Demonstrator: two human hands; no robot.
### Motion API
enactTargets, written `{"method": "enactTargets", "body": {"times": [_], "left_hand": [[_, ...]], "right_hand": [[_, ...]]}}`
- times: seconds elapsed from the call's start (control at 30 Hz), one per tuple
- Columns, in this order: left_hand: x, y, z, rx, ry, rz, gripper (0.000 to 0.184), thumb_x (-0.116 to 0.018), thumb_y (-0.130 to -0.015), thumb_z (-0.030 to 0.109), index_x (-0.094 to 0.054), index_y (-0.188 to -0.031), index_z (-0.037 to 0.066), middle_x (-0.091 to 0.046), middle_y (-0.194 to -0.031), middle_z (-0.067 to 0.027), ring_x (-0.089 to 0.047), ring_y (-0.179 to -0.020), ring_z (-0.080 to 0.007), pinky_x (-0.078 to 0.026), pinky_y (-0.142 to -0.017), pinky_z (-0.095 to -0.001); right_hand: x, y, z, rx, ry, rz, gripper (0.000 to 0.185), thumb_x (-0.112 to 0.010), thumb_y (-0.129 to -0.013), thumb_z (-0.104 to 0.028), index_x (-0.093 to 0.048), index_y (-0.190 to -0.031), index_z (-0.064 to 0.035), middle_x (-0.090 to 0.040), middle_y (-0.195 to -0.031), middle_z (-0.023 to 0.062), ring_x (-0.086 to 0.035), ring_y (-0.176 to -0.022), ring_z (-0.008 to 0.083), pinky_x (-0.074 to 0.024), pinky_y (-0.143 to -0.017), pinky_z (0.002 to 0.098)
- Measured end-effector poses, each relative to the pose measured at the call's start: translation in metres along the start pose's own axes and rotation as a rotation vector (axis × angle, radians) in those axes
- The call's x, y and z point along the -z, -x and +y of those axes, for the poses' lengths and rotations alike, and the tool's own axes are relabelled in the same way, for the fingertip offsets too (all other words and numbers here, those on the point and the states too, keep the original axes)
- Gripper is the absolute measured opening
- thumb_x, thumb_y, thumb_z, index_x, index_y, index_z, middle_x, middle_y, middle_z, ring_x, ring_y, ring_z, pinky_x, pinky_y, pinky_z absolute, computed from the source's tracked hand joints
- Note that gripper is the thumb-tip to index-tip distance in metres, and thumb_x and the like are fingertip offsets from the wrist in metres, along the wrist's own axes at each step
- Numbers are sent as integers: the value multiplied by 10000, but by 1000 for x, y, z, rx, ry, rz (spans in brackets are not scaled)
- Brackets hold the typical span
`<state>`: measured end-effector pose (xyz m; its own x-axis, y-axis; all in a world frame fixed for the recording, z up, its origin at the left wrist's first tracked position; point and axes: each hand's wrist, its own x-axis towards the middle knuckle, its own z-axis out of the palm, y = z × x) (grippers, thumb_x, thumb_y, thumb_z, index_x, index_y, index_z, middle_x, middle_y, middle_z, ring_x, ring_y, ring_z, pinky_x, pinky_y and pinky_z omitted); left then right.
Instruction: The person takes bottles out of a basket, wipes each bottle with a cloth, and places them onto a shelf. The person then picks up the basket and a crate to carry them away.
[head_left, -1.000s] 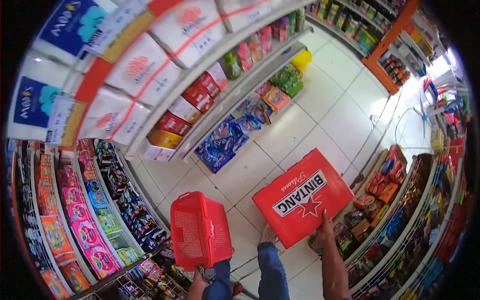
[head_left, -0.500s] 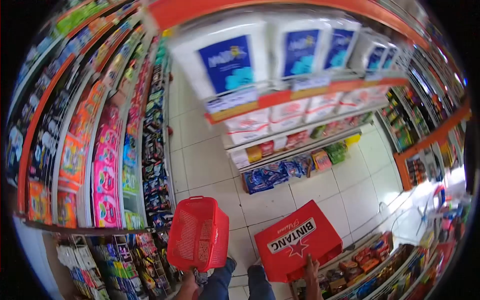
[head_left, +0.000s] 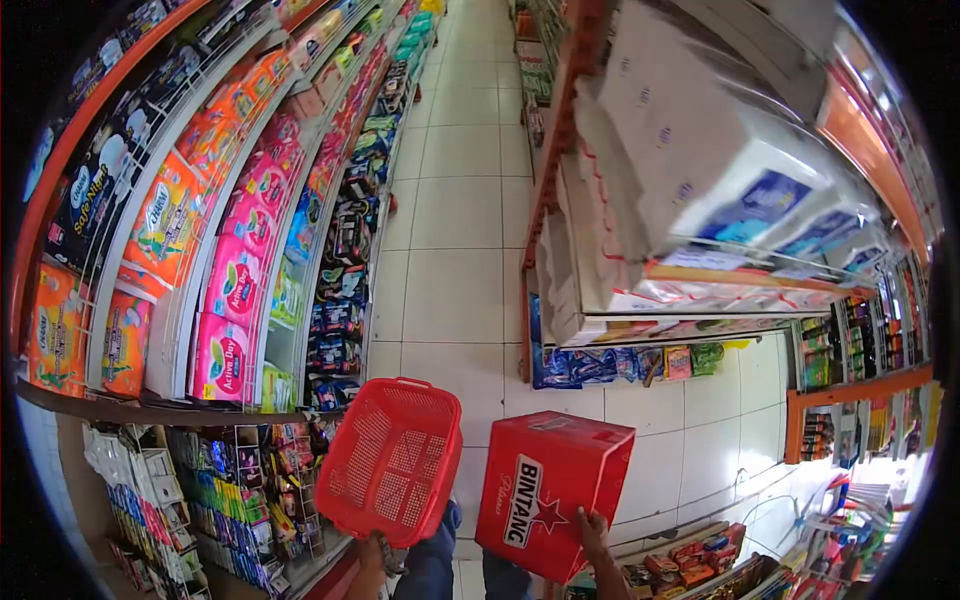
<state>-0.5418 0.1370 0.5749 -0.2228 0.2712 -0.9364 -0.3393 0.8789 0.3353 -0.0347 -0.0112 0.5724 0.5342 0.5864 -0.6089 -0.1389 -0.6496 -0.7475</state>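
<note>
My left hand (head_left: 374, 556) is closed on the near rim of a red plastic shopping basket (head_left: 402, 462). The basket's perforated floor and walls show, with nothing inside. To its right, my right hand (head_left: 594, 532) grips the side of a red cardboard box (head_left: 545, 490) marked BINTANG with a star. That box hangs tilted in front of my legs, and the fingers beneath it are partly hidden. A small gap separates basket and box.
A white-tiled aisle (head_left: 455, 200) runs straight ahead. Shelves of pink Active Day packs (head_left: 232, 275) and orange Charm packs (head_left: 165, 215) line the left. White tissue packs (head_left: 740, 200) fill the right-hand shelf end. Snack boxes (head_left: 690, 565) stand low at right.
My view has turned so the aisle lies ahead and the tissue shelf has shifted right. The basket's opening faces me more, and the box has swung more upright. Both hands keep their hold.
</note>
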Motion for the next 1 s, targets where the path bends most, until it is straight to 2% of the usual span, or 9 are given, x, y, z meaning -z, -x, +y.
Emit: {"method": "enactTargets", "body": {"times": [0.23,0.3,0.4,0.43,0.53,0.67,0.77,0.9,1.0], "left_hand": [[78,-6,0,-620,-470,209,390,-528,-984,367,-645,-1202,66,-678,-1011,-57,-631,-811,-212,-517,-720,-382],[93,7,6,-580,-427,242,400,-529,-986,367,-626,-1225,61,-674,-1026,-67,-630,-823,-209,-516,-725,-377],[109,38,17,-466,-317,325,440,-531,-990,365,-568,-1293,48,-660,-1072,-95,-628,-856,-202,-512,-741,-360],[105,45,28,-433,-280,350,457,-532,-992,365,-549,-1316,44,-656,-1087,-104,-627,-867,-200,-511,-746,-355],[80,56,63,-363,-213,400,493,-533,-995,364,-510,-1362,35,-647,-1117,-123,-625,-890,-195,-508,-756,-343],[89,51,45,-584,-199,178,567,-574,-974,357,-424,-1461,107,-657,-1164,-141,-652,-930,-217,-520,-762,-377],[45,98,60,-318,-75,-38,259,-550,-1044,336,-605,-1031,83,-618,-734,-33,-529,-542,-150,-430,-487,-326],[36,100,70,-338,-302,45,217,-562,-1039,310,-540,-942,117,-517,-589,-3,-400,-415,-96,-317,-378,-269],[-13,155,136,-260,-163,-14,227,-554,-1042,305,-516,-903,130,-479,-570,4,-399,-425,-93,-311,-380,-267]], "right_hand": [[-66,-23,-71,167,249,-120,351,-639,-1007,-277,-586,-748,-47,-412,-635,-13,-389,-596,94,-272,-516,363],[-81,-34,-70,248,307,-123,400,-634,-1009,-293,-559,-694,-59,-403,-625,-34,-375,-595,70,-258,-504,343],[-100,-42,-78,1043,623,62,310,-656,-998,-249,-655,-810,-2,-368,-591,33,-397,-592,140,-299,-534,392],[-107,-47,-81,1044,624,62,310,-656,-998,-249,-655,-810,-2,-368,-591,33,-397,-592,140,-299,-534,392],[-127,-53,-95,132,322,-165,351,-645,-1004,-298,-650,-808,-7,-412,-598,27,-412,-603,129,-315,-535,388],[-164,-47,-155,8,156,-144,445,-654,-993,-363,-550,-712,-34,-378,-613,-8,-390,-606,123,-305,-534,385],[-190,-55,-170,10,135,-153,478,-662,-987,-372,-495,-682,-45,-358,-626,-21,-376,-606,121,-298,-531,384],[-220,-80,-182,47,179,-126,488,-657,-992,-367,-475,-670,-49,-339,-632,-25,-358,-605,113,-287,-525,382],[-248,-106,-191,72,163,-108,480,-650,-998,-357,-481,-673,-46,-336,-633,-24,-353,-606,106,-284,-522,380]]}}
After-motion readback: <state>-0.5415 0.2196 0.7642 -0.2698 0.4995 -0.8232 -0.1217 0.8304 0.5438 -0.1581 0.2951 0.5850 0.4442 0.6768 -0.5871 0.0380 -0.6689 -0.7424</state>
